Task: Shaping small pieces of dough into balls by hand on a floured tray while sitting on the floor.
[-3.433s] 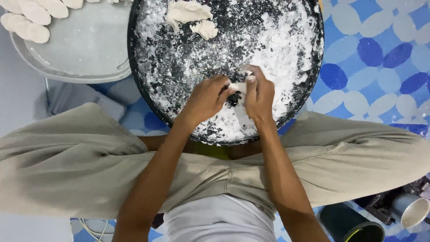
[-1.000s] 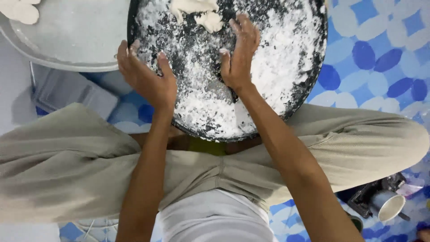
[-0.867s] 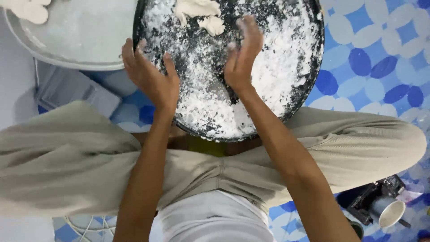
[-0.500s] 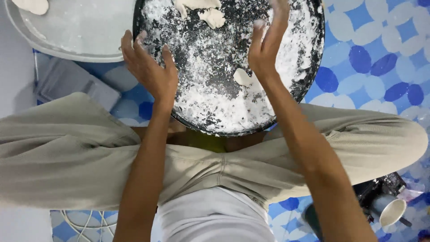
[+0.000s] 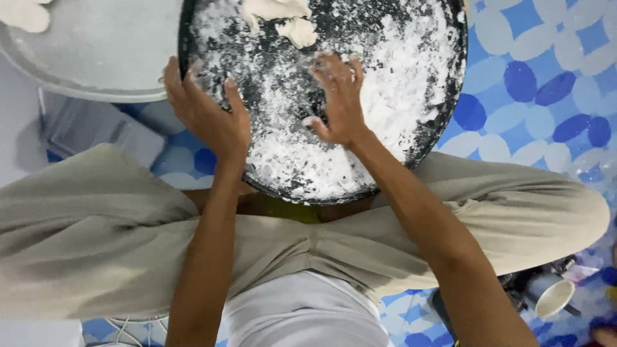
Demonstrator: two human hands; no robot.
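Observation:
A round black tray [image 5: 424, 122] dusted with white flour rests in front of my crossed legs. My right hand [image 5: 337, 99] lies palm down on its middle, fingers spread, covering the spot where a small flat dough piece lay a moment ago; that piece is hidden now. My left hand [image 5: 205, 112] hovers at the tray's left rim, fingers apart and floury, holding nothing. Two pale dough lumps [image 5: 283, 16] sit at the tray's far edge.
A grey metal tray [image 5: 96, 64] with white dough pieces [image 5: 26, 13] stands at the upper left, over a grey box [image 5: 96, 138]. A blue patterned mat [image 5: 540, 83] covers the floor. A white cup [image 5: 556, 297] lies at the lower right.
My right hand has come down from the tray's far side onto the small dough piece in the middle. The left hand has stayed by the left rim.

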